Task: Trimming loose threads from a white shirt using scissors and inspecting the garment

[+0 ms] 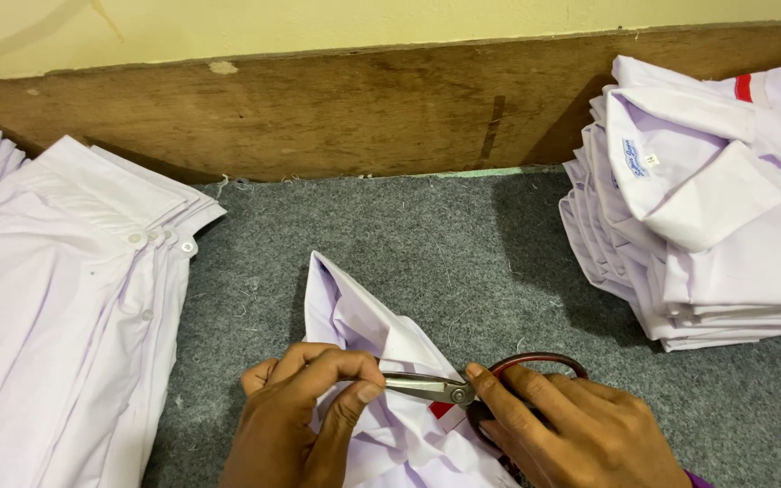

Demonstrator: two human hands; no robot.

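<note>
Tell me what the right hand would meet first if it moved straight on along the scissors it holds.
Probably the left hand, which pinches the white shirt at the scissor tips; the right hand points the scissors leftward at it.

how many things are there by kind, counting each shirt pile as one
Piles of folded white shirts: 2, the left pile and the right pile
Loose white shirt pinched by the left hand: 1
Scissors with dark red handles, held by the right hand: 1
Total: 4
</note>
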